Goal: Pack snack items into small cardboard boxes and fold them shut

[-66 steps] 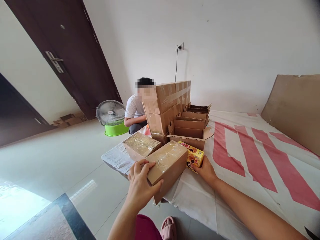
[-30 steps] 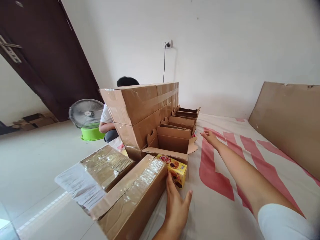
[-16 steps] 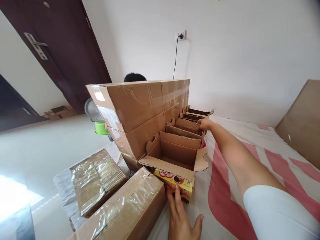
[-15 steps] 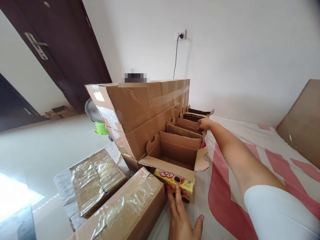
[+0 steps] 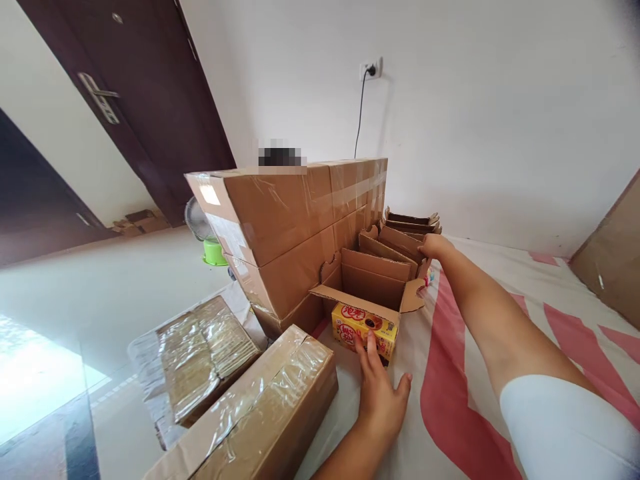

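Left hand (image 5: 383,400): fingers spread, thumb apart; on my feed two fingertips rest on the near face of the yellow box, with no wrap around it.

Yellow box (image 5: 364,321): on the cloth (image 5: 445,393), right in front of the first open carton (image 5: 375,267) and partly below its front flap; outside the carton, printed side toward me.

Right hand (image 5: 437,248): closed, as I read it, on the rim of the second open carton (image 5: 385,252), which stands askew in its row.

Beyond: further open cartons (image 5: 411,218), lined up toward the wall. Beside the row: stacked cartons (image 5: 280,227), taped. Nearer: a long taped carton (image 5: 280,400) and a smaller taped carton (image 5: 205,347).

Progress, by my judgement: the stack looks finished, the row partway. I count as outstanding the raised flaps, none folded shut, and the loose yellow box.

Obscured: fingers on the carton's far side; the insides of all open cartons save part of the first; the number of far cartons, since they overlap. A small colourful item by the second carton I cannot identify. The long carton's near end is cut off. A person behind the stack shows only the top of a head.
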The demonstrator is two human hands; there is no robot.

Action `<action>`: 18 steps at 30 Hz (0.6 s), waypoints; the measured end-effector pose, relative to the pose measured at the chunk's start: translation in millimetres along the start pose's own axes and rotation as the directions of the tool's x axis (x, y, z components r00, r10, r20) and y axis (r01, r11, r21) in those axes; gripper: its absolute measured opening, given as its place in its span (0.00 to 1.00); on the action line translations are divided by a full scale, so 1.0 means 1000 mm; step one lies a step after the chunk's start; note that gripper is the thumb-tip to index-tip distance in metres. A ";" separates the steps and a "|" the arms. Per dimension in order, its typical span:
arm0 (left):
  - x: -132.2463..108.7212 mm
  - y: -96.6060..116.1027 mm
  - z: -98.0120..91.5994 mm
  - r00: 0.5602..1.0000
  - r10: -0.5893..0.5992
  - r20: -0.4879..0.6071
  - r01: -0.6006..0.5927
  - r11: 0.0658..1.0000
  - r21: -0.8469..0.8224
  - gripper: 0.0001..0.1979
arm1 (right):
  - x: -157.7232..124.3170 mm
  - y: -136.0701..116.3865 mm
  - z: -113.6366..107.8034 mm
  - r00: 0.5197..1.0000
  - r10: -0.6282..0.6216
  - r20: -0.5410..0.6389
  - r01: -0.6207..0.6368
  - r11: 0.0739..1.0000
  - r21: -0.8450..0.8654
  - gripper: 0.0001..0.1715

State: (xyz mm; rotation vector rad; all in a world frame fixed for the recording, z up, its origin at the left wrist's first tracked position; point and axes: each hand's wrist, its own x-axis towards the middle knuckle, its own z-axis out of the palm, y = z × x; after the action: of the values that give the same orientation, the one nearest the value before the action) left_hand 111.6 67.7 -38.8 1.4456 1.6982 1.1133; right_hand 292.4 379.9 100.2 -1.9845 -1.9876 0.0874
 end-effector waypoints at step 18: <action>0.052 0.030 0.045 0.998 0.052 -0.029 -0.051 0.998 0.032 0.50 | -0.133 0.058 0.057 0.996 0.086 0.002 -0.085 0.983 0.164 0.27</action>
State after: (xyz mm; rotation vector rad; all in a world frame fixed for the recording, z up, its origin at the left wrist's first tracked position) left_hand 154.1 128.8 -29.0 1.5067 1.7152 1.1459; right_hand 329.3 261.4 5.5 -1.9613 -1.8279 0.2575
